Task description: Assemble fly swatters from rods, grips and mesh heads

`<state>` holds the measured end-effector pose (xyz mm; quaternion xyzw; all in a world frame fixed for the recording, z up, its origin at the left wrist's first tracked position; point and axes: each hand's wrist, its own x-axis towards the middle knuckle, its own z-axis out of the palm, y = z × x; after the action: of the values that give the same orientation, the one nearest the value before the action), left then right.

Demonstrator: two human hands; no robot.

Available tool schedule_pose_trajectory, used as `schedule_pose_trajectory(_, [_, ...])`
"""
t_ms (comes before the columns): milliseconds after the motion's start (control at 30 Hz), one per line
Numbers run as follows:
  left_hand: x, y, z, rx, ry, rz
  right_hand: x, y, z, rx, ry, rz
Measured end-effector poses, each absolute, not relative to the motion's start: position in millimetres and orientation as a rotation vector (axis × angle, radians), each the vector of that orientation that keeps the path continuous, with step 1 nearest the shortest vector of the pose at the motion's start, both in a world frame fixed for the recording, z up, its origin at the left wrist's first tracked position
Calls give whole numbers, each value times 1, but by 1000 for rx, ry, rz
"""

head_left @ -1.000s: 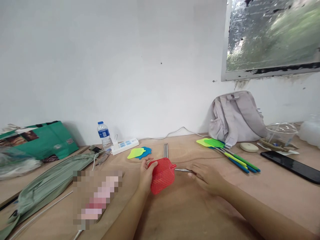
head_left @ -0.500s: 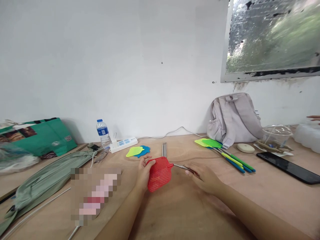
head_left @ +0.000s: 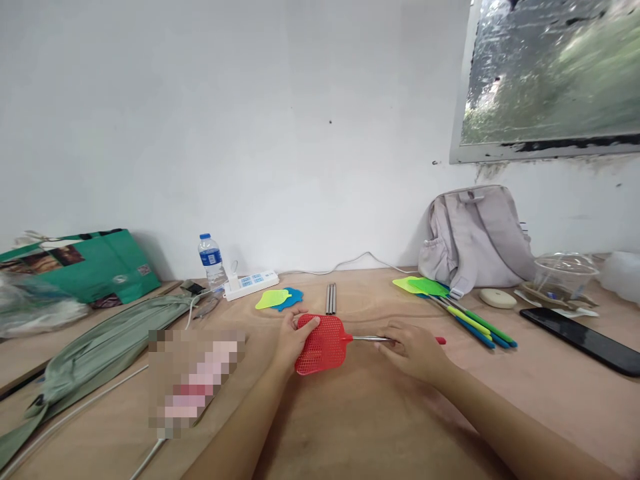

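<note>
A red fly swatter (head_left: 325,347) is held just above the table in front of me. My left hand (head_left: 296,339) grips the left edge of its mesh head, thumb on top. My right hand (head_left: 413,350) is closed around its metal rod, with the red handle end showing past the knuckles. Behind the swatter head lie several loose metal rods (head_left: 331,299). A yellow swatter head (head_left: 271,299) and a blue swatter head (head_left: 291,299) overlap to their left. At the right lie several swatters with green, yellow and blue parts, the green head (head_left: 433,287) among them.
A water bottle (head_left: 211,260) and a white power strip (head_left: 251,285) stand at back left, near a green bag (head_left: 120,267). A grey backpack (head_left: 480,233), a plastic cup (head_left: 565,273) and a black phone (head_left: 583,341) are on the right. A blurred-out object (head_left: 200,387) lies at left.
My right hand has shifted slightly right along the rod, and the red handle end now shows beyond it. The swatter has turned a little, its rod now nearly level. The view has shifted slightly.
</note>
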<state>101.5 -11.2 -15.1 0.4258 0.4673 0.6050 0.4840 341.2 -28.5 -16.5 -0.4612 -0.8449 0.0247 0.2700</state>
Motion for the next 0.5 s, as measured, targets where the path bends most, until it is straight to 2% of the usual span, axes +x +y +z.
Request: schedule_pose_trajectory(500, [100, -25, -12, 984, 987, 1214, 344, -28, -21, -1233, -2349, 156])
